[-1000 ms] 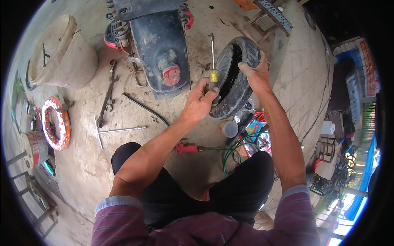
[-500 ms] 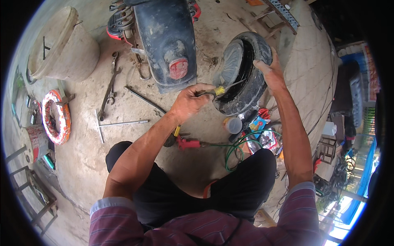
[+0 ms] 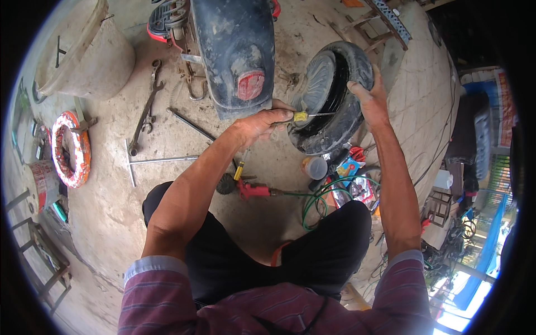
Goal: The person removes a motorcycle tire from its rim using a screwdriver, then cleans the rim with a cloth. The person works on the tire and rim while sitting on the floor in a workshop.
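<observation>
My left hand is closed round the yellow-and-dark handle of a screwdriver. Its thin metal shaft points right, across the dark opening of a dusty black tire. Whether the tip touches the inner rubber I cannot tell. The tire stands tilted on the floor, its open side toward my left hand. My right hand grips its right edge, thumb on the near sidewall and fingers wrapped behind the tread, partly hidden.
A motorcycle's rear fender with a red lamp stands ahead. Left are wrenches, a T-handle wrench, a big bucket and a wrapped ring. Nearer lie a red air tool, green hose and plastic cup.
The screwdriver has swung from slanting upward to nearly level, its shaft still at the tire opening. My right hand keeps its grip on the tire. The whole view has shifted slightly.
</observation>
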`<state>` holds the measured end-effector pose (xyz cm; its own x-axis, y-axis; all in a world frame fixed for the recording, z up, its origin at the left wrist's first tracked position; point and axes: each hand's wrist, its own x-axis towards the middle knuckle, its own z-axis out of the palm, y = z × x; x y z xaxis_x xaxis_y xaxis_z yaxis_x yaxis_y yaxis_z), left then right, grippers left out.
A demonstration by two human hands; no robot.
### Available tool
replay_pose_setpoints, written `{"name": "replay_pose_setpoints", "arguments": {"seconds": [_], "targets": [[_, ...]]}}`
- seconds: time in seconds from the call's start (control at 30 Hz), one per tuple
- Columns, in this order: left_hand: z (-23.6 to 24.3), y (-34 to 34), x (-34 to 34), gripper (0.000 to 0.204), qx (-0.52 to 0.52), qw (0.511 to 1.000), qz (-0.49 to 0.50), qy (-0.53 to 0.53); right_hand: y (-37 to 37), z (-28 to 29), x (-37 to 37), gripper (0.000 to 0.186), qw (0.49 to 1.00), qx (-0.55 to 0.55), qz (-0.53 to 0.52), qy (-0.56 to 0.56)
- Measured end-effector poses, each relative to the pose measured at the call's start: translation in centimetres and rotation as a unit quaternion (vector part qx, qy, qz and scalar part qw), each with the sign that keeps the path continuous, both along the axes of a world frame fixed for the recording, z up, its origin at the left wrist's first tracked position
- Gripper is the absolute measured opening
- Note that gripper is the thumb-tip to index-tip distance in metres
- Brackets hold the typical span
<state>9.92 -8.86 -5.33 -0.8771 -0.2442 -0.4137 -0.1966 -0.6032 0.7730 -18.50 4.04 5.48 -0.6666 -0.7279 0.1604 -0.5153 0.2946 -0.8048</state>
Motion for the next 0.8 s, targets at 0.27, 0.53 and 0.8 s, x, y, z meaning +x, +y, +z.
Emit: {"name": "replay_pose_setpoints", "arguments": {"seconds": [0.27,0.53,0.8], "targets": [[10.3,10.0,0.6,0.05,-0.419,0.902,0.1,0.018,0.2,1.0,1.9,0.098,0.999,-0.019,-0.014,-0.046],[12.9,11.3,-0.4,0.035,-0.583,0.782,0.213,0.053,-0.3,2.0,5.3,0.107,0.998,-0.035,0.021,-0.053],[17.7,11.0,-5.4,0.024,-0.485,0.854,0.082,0.17,0.3,1.4,5.2,0.102,0.985,-0.095,0.057,-0.131]]}}
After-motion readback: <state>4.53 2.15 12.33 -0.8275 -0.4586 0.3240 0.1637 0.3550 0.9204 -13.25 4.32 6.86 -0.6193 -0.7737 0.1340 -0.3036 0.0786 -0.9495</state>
